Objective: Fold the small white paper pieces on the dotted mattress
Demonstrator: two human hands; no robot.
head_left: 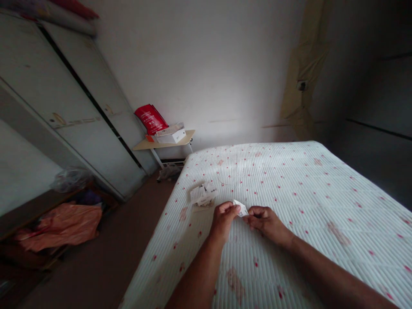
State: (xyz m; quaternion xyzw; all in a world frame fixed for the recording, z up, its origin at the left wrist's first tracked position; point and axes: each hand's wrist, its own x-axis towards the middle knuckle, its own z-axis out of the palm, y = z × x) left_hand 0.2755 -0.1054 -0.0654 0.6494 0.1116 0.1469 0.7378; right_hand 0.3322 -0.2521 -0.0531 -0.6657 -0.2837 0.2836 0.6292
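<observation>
A small white printed paper piece (241, 208) is held between my two hands above the bed. My left hand (225, 216) pinches its left edge between thumb and fingers. On the other side, my right hand (264, 221) has its fingertips closed at the paper's lower right corner. The print on it is too small to read. Just left of my left hand, a loose pile of similar white printed papers (203, 194) lies on the bedspread.
The bed (283, 180) has a ribbed white cover with red dots. Beyond its far left corner stands a small table (146, 145) with a red bag (151, 119) and a white box (172, 136). A wardrobe (77, 111) and an orange cloth or bag (64, 225) are at left.
</observation>
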